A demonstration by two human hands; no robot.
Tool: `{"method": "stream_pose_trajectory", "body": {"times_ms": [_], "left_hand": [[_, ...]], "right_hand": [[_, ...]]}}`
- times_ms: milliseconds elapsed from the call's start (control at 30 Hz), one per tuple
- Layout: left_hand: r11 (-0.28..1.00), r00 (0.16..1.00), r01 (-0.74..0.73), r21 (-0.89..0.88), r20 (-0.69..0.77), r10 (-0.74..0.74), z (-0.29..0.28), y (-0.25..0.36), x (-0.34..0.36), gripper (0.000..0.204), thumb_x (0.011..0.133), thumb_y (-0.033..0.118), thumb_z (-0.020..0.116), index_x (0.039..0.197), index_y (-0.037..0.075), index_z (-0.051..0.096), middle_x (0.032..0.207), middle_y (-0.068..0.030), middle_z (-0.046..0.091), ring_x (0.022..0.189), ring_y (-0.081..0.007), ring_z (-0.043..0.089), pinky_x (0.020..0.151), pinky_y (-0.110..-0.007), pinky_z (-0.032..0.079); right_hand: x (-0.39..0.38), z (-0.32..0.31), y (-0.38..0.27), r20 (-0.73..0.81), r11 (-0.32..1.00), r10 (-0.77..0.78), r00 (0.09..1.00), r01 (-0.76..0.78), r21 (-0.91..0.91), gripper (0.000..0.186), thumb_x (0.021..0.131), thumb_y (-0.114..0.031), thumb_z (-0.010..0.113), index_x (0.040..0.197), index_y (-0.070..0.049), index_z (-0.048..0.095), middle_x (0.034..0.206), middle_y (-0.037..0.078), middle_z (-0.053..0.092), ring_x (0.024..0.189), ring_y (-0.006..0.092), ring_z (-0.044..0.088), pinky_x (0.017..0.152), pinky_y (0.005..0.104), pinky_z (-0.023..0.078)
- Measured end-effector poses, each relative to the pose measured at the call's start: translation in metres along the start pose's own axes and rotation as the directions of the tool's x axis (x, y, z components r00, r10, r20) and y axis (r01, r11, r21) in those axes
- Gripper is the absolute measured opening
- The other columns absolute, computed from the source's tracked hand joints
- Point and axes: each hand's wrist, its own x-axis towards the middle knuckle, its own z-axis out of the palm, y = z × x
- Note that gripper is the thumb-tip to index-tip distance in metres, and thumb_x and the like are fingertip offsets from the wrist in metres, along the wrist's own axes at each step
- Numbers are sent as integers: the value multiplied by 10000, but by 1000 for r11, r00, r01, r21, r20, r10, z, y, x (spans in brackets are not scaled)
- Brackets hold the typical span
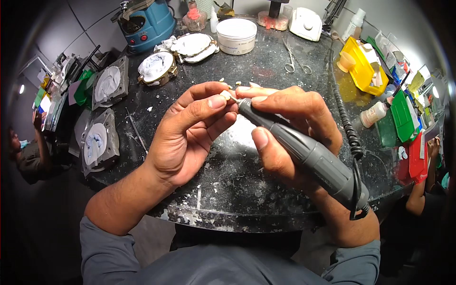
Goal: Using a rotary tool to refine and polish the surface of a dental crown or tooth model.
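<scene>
Where the bare forearms cross the near edge of a black, white-specked table (228,197), both hands are busy above its surface. Wrapped around a thick grey rotary handpiece (304,147), the right hand (316,114) points its slim tip leftward, and a black coiled cord (350,133) runs from the tool's rear and up the table. The left hand (178,137) pinches a small whitish piece (225,95) between thumb and forefinger, right at that tip (whether the two touch is too small to tell). To the left lie a thin metal tool (137,131) and metal frames filled with white material. Just beyond the fingertips are a few small pale pieces. Farther off sit scissors (293,58), a yellow bin (358,71) at the right, a white tub (236,38) and a blue machine (149,26).
</scene>
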Motion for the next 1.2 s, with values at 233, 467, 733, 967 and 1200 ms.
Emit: {"method": "stream_pose_trajectory", "body": {"times_ms": [233,467,733,967,1200], "left_hand": [[1000,1000,-6,-5,3,6,0,-1,0,221,863,33,601,1077,-11,573,1012,-110,632,939,-165,629,891,-264,528],[1000,1000,-21,-1,6,21,0,0,1,225,862,31,601,1081,-12,573,1005,-119,639,939,-175,635,892,-269,529],[1000,999,-15,-13,32,15,1,1,1,211,860,41,609,1063,-10,577,1001,-121,641,949,-183,638,877,-261,533],[1000,1000,-14,-9,7,14,1,0,0,214,862,42,606,1068,-8,573,1001,-118,639,935,-177,639,874,-265,535],[1000,1000,-21,-18,-5,21,-1,-1,0,221,864,45,602,1077,-7,568,993,-115,638,928,-176,641,876,-267,536]], "right_hand": [[0,1,2,-20,1000,16,1000,-16,3,261,796,2,602,1027,64,498,954,231,611,986,308,627,875,369,490],[1,-1,-2,7,1000,-3,1000,3,-14,251,801,-12,594,1019,61,492,957,235,606,975,305,630,875,371,494],[0,-1,-1,-8,1000,16,1000,-16,19,259,817,-28,592,1036,57,484,950,211,588,993,314,623,892,387,492],[1,-2,-2,18,1000,20,1000,-19,-14,263,813,-30,598,1038,49,488,947,202,579,999,323,623,874,389,497],[1,-1,-1,6,1000,12,1000,-12,17,253,809,-25,591,1022,63,487,897,193,587,961,322,637,845,371,509]]}}
